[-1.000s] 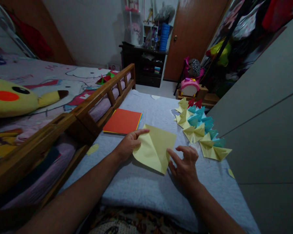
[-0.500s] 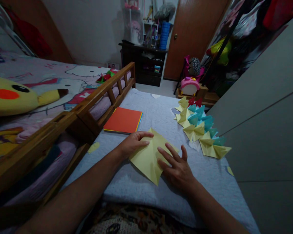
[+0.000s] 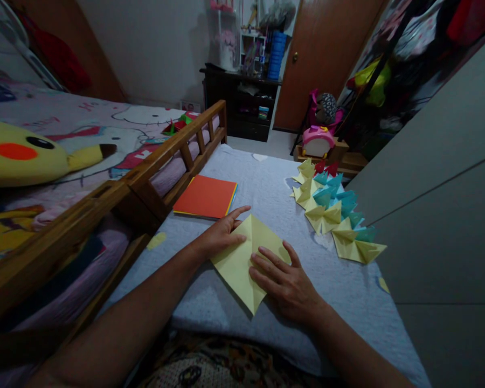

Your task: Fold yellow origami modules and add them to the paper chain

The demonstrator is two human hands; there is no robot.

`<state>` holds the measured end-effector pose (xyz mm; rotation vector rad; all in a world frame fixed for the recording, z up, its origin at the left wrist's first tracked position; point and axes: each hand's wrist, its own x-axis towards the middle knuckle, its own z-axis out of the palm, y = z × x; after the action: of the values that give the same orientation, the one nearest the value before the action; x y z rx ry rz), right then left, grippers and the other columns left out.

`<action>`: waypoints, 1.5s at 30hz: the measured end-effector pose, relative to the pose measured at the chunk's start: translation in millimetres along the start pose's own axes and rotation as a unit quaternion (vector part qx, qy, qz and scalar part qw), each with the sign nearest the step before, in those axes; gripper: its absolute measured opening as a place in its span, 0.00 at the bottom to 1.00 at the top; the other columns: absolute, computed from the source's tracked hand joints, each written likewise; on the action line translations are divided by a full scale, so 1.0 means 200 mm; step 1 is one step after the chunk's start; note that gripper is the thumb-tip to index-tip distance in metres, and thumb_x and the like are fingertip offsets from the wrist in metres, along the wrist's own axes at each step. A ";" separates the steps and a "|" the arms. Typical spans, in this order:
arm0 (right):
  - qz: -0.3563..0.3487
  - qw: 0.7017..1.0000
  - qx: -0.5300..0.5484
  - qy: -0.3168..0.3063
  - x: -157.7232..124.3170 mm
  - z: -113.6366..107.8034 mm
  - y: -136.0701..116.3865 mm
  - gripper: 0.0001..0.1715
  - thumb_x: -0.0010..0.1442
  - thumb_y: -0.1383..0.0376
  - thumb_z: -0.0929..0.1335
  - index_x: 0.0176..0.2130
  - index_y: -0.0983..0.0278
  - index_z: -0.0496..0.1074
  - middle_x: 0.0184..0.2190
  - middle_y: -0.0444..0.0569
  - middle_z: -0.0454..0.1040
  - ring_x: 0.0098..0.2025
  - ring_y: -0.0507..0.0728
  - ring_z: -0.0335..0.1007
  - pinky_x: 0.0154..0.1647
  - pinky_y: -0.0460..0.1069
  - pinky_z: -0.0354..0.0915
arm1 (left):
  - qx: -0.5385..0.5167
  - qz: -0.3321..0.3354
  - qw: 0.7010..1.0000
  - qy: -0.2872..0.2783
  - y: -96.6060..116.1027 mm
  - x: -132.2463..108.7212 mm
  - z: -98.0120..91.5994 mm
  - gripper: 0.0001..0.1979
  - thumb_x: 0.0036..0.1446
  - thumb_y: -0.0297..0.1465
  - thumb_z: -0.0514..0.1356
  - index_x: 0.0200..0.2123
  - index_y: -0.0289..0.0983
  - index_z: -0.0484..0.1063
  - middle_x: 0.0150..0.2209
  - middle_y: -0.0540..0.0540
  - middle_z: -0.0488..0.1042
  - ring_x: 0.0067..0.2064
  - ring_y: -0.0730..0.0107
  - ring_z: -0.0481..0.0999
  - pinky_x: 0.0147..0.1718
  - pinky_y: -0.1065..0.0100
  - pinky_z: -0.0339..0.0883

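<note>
A square sheet of yellow origami paper (image 3: 236, 269) with a crease down its middle lies on the bed sheet, turned with one corner towards me. My left hand (image 3: 220, 235) holds its left edge, thumb on top; the index finger stretches past the far side and the other fingertips are partly hidden. Flat on the right half rests my right hand (image 3: 281, 277), fingers stretched and the thumb-side finger raised a little. Behind my left hand is a stack of coloured paper (image 3: 206, 195) with an orange sheet uppermost.
Folded yellow paper pieces (image 3: 323, 215), blue pieces (image 3: 347, 202) and red ones (image 3: 325, 168) stand in rows at the right. A wooden bed rail (image 3: 178, 151) runs along the left, with a yellow plush toy (image 3: 24, 161) beyond it. A pale cabinet (image 3: 440, 226) borders the right side.
The yellow paper has flattened onto the bed. My right hand has come down and left onto it, and my left index finger has lifted off its far edge.
</note>
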<state>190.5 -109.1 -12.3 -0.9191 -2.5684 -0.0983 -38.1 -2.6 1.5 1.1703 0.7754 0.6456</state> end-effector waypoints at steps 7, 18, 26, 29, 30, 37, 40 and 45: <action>0.047 0.993 0.106 -0.013 -0.01 0.03 0.04 0.20 0.66 0.67 0.63 0.57 0.60 0.68 0.59 0.51 0.74 0.65 0.62 0.64 0.68 0.66 0.50 | -0.043 -0.011 0.999 -0.027 -0.03 0.02 -0.03 0.38 0.46 0.33 0.72 0.60 0.37 0.65 0.42 0.43 0.79 0.34 0.66 0.79 0.33 0.69 0.70; 0.285 0.925 0.249 -0.013 0.17 -0.06 0.12 0.13 0.66 0.64 0.64 0.30 0.62 0.73 0.33 0.50 0.77 0.36 0.56 0.72 0.39 0.51 0.68 | -0.037 -0.011 0.999 -0.025 -0.02 0.03 0.02 0.21 0.46 0.35 0.71 0.44 0.33 0.77 0.36 0.45 0.80 0.32 0.70 0.77 0.32 0.71 0.66; 0.311 0.908 0.278 0.043 0.20 -0.01 0.23 0.12 0.63 0.60 0.65 0.30 0.62 0.72 0.38 0.52 0.77 0.41 0.59 0.72 0.43 0.53 0.66 | -0.024 -0.003 0.999 -0.028 0.00 0.01 0.07 0.21 0.47 0.36 0.70 0.45 0.34 0.78 0.37 0.42 0.80 0.33 0.68 0.76 0.32 0.70 0.66; 0.357 0.885 0.296 0.047 0.20 -0.01 0.23 0.13 0.61 0.58 0.66 0.28 0.62 0.69 0.26 0.45 0.70 0.29 0.54 0.66 0.31 0.48 0.60 | 0.015 -0.013 0.999 -0.042 0.04 0.01 0.08 0.20 0.50 0.35 0.66 0.47 0.34 0.77 0.38 0.42 0.79 0.31 0.69 0.75 0.30 0.70 0.65; 0.365 0.882 0.294 0.055 0.20 -0.01 0.23 0.14 0.60 0.57 0.66 0.27 0.62 0.68 0.24 0.44 0.68 0.28 0.53 0.64 0.30 0.48 0.58 | 0.038 -0.009 0.999 -0.038 0.06 0.02 0.08 0.20 0.51 0.35 0.64 0.47 0.34 0.77 0.37 0.42 0.79 0.31 0.68 0.74 0.30 0.70 0.65; 0.397 0.864 0.299 0.082 0.20 -0.02 0.22 0.18 0.59 0.54 0.65 0.24 0.62 0.67 0.21 0.42 0.64 0.25 0.51 0.59 0.27 0.47 0.53 | 0.292 0.052 0.955 0.004 0.11 0.03 0.12 0.24 0.52 0.43 0.65 0.49 0.36 0.73 0.41 0.44 0.77 0.38 0.61 0.75 0.34 0.67 0.66; 0.412 0.857 0.298 0.086 0.18 -0.03 0.23 0.19 0.59 0.53 0.65 0.24 0.63 0.68 0.21 0.42 0.63 0.25 0.51 0.59 0.27 0.47 0.53 | 0.341 0.057 0.937 0.038 0.07 0.02 0.12 0.34 0.46 0.38 0.70 0.56 0.38 0.65 0.38 0.47 0.75 0.37 0.63 0.74 0.34 0.68 0.64; 0.440 0.835 0.315 0.097 0.17 -0.02 0.25 0.20 0.59 0.52 0.65 0.26 0.64 0.70 0.21 0.42 0.64 0.25 0.52 0.59 0.26 0.47 0.53 | 0.316 0.099 0.943 0.003 0.00 0.00 0.05 0.30 0.51 0.34 0.67 0.55 0.40 0.62 0.34 0.51 0.71 0.34 0.68 0.71 0.32 0.70 0.61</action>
<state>198.4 -51.2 2.5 -1.5648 -1.5711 0.8142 -28.8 -7.9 4.1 1.8528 0.9104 0.5788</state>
